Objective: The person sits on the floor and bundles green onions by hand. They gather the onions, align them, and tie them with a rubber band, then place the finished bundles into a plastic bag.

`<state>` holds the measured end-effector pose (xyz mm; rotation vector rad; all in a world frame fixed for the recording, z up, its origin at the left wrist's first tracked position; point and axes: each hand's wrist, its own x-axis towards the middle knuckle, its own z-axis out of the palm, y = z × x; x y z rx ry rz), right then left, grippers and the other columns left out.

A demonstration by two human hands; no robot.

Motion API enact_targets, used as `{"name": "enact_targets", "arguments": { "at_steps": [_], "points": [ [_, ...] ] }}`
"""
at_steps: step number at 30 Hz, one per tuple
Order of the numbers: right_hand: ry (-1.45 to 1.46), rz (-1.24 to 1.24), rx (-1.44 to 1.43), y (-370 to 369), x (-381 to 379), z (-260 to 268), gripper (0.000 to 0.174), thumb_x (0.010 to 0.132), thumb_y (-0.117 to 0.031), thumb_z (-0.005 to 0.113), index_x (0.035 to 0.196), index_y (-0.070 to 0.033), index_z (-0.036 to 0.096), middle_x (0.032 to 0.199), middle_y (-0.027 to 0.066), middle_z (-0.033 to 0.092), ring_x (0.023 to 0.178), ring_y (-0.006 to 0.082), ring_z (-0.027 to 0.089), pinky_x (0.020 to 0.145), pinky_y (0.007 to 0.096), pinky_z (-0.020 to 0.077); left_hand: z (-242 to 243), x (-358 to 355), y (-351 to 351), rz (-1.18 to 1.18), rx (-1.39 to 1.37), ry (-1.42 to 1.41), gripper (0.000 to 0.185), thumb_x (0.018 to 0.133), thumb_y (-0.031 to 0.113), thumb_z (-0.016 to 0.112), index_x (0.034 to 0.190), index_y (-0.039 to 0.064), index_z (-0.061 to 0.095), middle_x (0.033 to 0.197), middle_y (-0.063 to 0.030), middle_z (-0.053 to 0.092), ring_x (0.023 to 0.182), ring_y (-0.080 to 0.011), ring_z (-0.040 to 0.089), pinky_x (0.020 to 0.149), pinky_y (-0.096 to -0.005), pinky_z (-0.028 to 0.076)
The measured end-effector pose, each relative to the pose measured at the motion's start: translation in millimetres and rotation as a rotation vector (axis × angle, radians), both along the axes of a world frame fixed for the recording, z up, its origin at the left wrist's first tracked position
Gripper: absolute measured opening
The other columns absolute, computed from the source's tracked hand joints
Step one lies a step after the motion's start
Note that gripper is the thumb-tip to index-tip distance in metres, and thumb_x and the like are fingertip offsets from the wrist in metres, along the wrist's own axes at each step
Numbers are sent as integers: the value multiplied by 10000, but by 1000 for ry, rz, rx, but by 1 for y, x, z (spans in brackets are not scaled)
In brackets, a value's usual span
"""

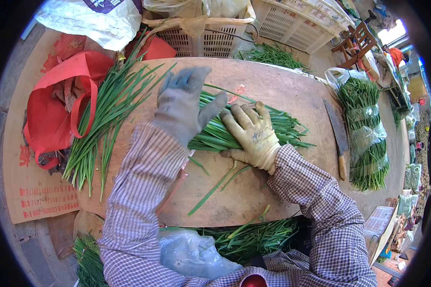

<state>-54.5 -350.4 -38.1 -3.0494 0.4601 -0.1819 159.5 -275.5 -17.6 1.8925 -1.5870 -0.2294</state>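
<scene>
A bundle of green garlic chives (215,136) lies across a worn wooden board (273,201). My right hand (253,132), in a yellowed work glove, presses over the bundle, fingers on top and thumb at its near side. Blurred by motion, my left hand (185,97) in a grey glove hovers at the bundle's left end. Its fingers are apart from the thumb, and nothing shows in it. Loose chives (118,104) are spread left of that hand. A bit of pink plastic tie (237,94) lies just beyond the bundle, and a few cut leaves (212,193) are nearer me.
A cleaver (336,132) with a wooden handle lies right of the bundle, beside tied chives in plastic (368,143). A red cloth bag (57,107) sits at left. White plastic crates (215,41) stand beyond the board. More chives (262,236) and a plastic bag (197,251) are near my lap.
</scene>
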Motion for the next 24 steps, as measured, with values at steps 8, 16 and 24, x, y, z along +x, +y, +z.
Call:
{"name": "enact_targets", "arguments": {
  "at_steps": [8,16,24],
  "points": [
    [29,-33,-17,5,-2,6,889,711,-498,772,1420,-95,419,1356,194,487,1297,343,462,1105,650,229,-8,-7,-37,40,681,-424,608,880,647,544,1194,139,657,1227,-78,639,1111,-282,610,1070,-472,351],
    [4,-3,127,26,-25,17,832,753,-493,743,1420,-96,444,1439,242,437,1358,408,390,1117,682,203,-62,5,26,-137,52,-665,356,983,406,501,1158,130,643,1073,-124,658,1058,-326,592,1029,-499,392],
    [-387,-509,206,92,-351,129,473,793,-108,741,1248,-49,626,1155,133,689,1034,280,670,902,379,539,-85,59,1,-66,520,-615,515,1016,508,350,1311,149,571,1305,-127,596,1208,-332,543,1074,-500,344]
  ]
}}
